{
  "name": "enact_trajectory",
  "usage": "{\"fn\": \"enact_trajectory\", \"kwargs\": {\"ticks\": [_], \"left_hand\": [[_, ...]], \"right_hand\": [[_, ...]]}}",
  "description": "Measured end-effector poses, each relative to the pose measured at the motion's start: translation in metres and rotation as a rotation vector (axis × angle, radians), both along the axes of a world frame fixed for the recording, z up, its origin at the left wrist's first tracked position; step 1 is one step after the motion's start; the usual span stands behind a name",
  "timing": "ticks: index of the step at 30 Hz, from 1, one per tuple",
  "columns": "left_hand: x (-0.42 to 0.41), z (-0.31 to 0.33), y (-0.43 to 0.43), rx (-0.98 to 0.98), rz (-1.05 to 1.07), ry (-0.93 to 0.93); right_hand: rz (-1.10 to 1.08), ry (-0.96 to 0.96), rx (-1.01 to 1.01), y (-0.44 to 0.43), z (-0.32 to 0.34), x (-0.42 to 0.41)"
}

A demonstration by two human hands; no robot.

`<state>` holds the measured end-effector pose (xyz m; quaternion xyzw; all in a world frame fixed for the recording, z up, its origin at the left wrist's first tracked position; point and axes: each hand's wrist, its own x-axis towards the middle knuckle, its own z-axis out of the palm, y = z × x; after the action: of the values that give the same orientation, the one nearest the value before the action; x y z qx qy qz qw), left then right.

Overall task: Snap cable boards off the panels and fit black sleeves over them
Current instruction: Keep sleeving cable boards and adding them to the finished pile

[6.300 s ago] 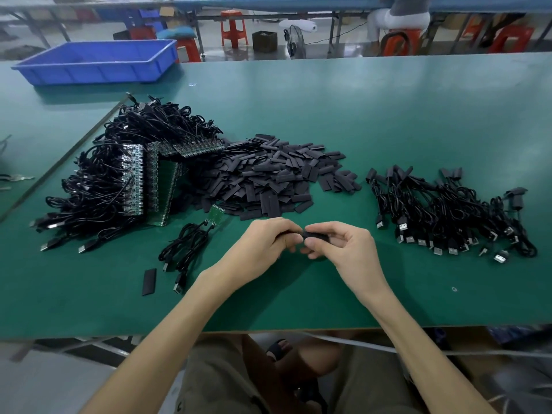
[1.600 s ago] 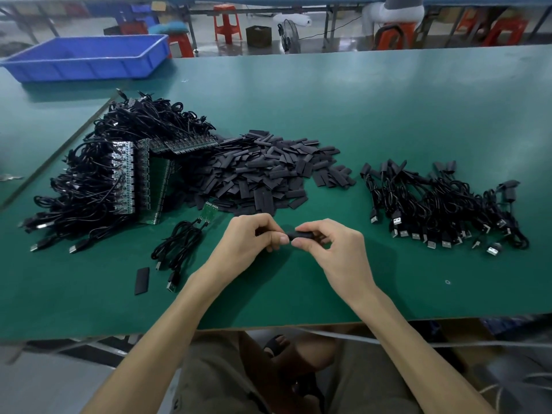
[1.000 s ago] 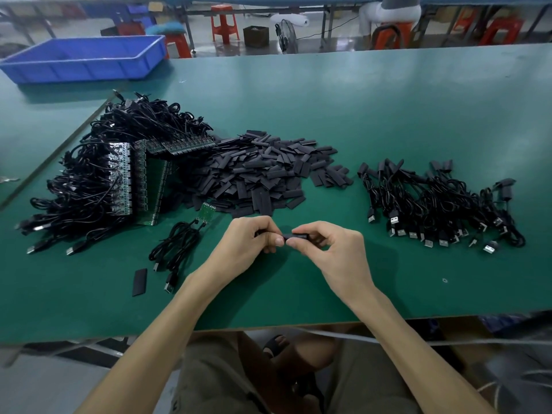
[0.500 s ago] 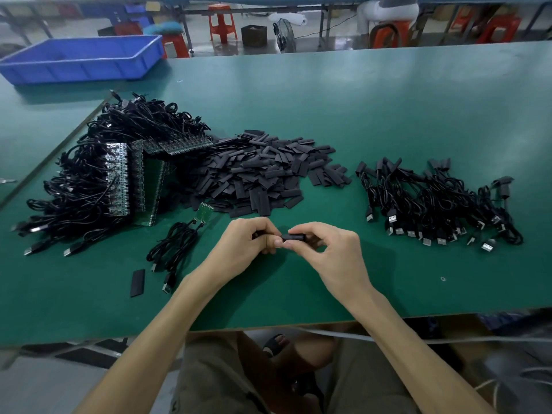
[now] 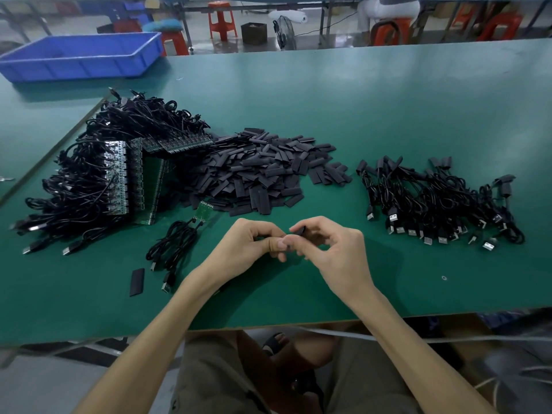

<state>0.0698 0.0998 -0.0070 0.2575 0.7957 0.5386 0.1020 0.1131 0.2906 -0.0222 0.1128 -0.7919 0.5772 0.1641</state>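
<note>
Your right hand [image 5: 331, 249] pinches a black sleeve [image 5: 298, 231] between thumb and forefinger, the other fingers loosely curled. Your left hand [image 5: 251, 243] meets it from the left, fingers curled and thumb pressed to the sleeve's left end. The board meant for it is hidden by your fingers, so how far in it sits cannot be told. The sleeve looks light, soft and matt, a flattened tube that probably closes if you squeeze its faces, so take it by the two edges to keep the mouth open. The board is likely thin, stiff and brittle at its soldered end, so grip it by its sides close to the cable. Just beyond your left hand lies a short green strip of boards [image 5: 204, 212], its black cables [image 5: 173, 246] coiled toward the near left, with one stray sleeve [image 5: 136, 282] flat beside them. Farther out sits the heap of sleeves [image 5: 263, 171], dull and ribbon-like. To its left the green panels [image 5: 134, 174] stand on edge in a glossy tangle of cables [image 5: 74, 189]. At the right a bundle of sleeved cables [image 5: 433, 204] lies with metal plugs toward you. All rest on the smooth green table [image 5: 388, 115], and a blue tray [image 5: 80, 55] sits at the far left.
</note>
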Motion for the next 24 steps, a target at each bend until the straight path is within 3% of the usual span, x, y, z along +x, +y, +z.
{"fn": "enact_trajectory", "kwargs": {"ticks": [4,10,19,24], "left_hand": [[-0.002,-0.003,-0.001,-0.032,0.038,0.016],[-0.005,-0.008,-0.005,0.002,0.059,0.006],[-0.007,-0.013,-0.007,-0.253,0.143,0.347],[-0.006,-0.015,-0.007,-0.313,0.150,0.399]], "right_hand": [[0.026,-0.059,-0.023,0.000,-0.003,0.000],[0.035,-0.178,-0.234,0.007,-0.005,-0.006],[0.024,-0.273,-0.004,0.005,-0.013,-0.016],[0.005,-0.257,0.118,0.003,-0.012,-0.017]]}}
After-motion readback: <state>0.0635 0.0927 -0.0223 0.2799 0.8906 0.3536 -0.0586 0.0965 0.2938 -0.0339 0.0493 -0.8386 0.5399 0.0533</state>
